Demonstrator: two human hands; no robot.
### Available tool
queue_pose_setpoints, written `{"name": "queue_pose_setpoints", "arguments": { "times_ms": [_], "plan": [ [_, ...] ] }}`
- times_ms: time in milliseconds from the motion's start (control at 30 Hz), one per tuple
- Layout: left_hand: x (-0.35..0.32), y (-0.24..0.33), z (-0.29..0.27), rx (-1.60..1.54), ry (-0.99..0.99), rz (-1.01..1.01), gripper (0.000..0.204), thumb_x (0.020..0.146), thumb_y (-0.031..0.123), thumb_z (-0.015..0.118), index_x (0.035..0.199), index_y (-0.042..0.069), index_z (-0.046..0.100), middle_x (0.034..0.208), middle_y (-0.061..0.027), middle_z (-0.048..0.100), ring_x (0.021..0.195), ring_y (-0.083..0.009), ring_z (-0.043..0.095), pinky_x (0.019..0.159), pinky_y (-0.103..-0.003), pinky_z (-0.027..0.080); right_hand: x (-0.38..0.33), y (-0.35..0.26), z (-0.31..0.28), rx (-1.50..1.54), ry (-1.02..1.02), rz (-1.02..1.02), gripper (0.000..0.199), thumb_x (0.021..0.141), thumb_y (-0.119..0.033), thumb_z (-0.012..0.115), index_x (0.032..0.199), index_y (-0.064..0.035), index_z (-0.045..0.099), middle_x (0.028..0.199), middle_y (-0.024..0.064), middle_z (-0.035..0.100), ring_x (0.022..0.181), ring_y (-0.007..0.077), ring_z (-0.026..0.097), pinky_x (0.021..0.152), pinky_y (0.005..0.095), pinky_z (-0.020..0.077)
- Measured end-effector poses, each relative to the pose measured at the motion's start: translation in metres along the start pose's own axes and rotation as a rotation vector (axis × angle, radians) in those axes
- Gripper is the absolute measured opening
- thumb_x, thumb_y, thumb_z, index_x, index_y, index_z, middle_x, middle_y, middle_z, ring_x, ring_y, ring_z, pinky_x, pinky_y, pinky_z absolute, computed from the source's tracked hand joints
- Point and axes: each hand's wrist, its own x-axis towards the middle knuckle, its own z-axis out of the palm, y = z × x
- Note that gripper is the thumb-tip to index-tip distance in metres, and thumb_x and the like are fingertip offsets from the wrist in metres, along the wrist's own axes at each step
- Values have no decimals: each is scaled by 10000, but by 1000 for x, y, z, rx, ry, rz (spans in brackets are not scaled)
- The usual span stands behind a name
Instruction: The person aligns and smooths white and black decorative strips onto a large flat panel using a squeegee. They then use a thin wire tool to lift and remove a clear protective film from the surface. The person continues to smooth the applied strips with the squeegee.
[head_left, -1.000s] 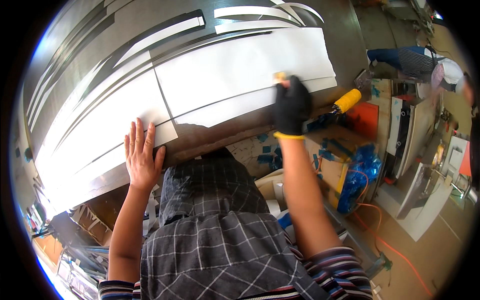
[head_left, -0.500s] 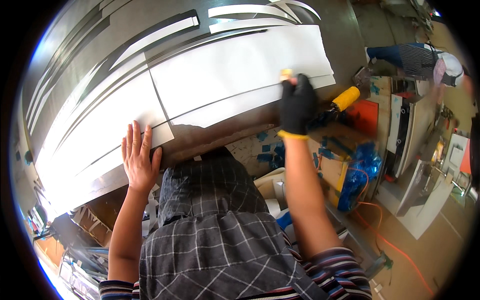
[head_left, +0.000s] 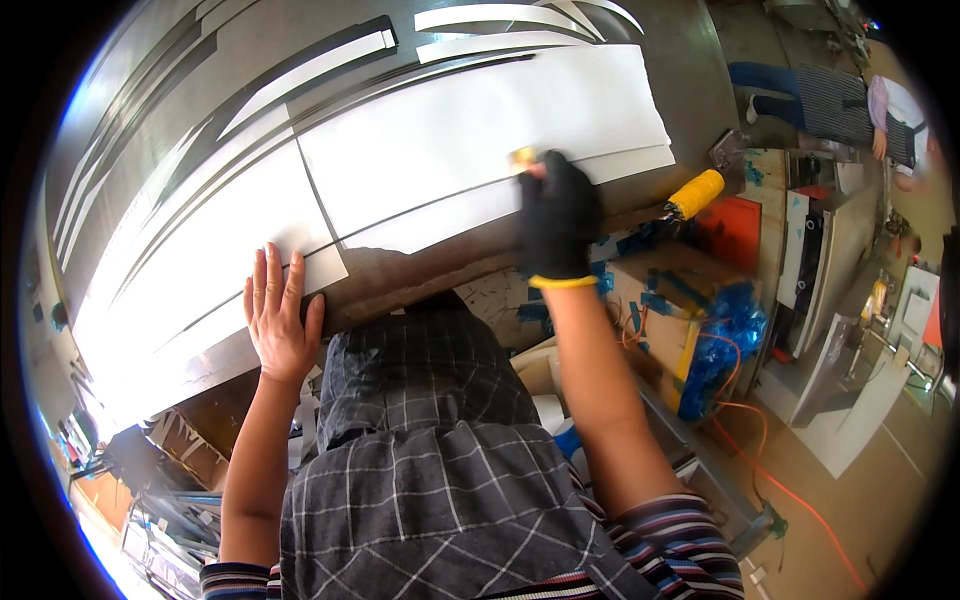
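My bare left hand (head_left: pixel 279 325) lies flat, fingers stretched out, on the near edge of a white sheet (head_left: pixel 225 235) at the left. A second white sheet (head_left: pixel 470 125) lies to its right, with a long dark line running across it and a ragged near edge. Over that sheet's near edge is my right hand (head_left: pixel 558 222), in a black glove with a yellow cuff and blurred by motion. Its fingers are closed round a small yellowish piece (head_left: pixel 523 158), whose kind I cannot make out.
Thin white strips (head_left: pixel 500 17) and dark strips lie at the table's far side. A yellow roll (head_left: pixel 695 194) sits by the right edge, near a cardboard box (head_left: pixel 645 300) with blue film (head_left: pixel 725 345). An orange cord (head_left: pixel 790 490) crosses the floor. Another person (head_left: pixel 835 105) stands far right.
My right hand has moved left and slightly nearer along the white sheet with the yellowish piece. My left hand stays in place. The other person at the far right has shifted.
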Motion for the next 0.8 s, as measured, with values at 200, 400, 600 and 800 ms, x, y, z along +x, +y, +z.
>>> {"name": "queue_pose_setpoints", "arguments": {
  "times_ms": [200,400,600,800],
  "plan": [
    [0,1,-1,7,23,13,553,863,212,584,1393,105,465,1507,-180,329,1419,-348,261,1129,-478,207,6,22,-6,-109,118,111,190,844,-237,652,785,-70,580,747,121,632,703,313,625,624,385,491],
    [-3,-1,2,-4,50,28,547,859,204,584,1386,105,477,1497,-178,349,1414,-346,275,1122,-475,218,9,47,0,-86,200,26,190,837,-219,640,732,-85,553,665,109,598,661,302,616,601,399,486],
    [-2,1,0,-5,75,41,539,854,199,587,1377,108,491,1488,-171,368,1408,-345,289,1115,-472,228,-11,-2,4,34,35,-88,201,845,-243,635,760,-82,551,707,116,606,689,317,615,607,397,477],
    [-2,1,-1,-10,87,38,536,849,199,593,1370,114,502,1486,-158,378,1403,-344,300,1107,-471,237,21,53,-15,-124,151,195,195,828,-249,662,780,-77,583,705,119,617,663,320,618,615,391,500]
  ]
}}
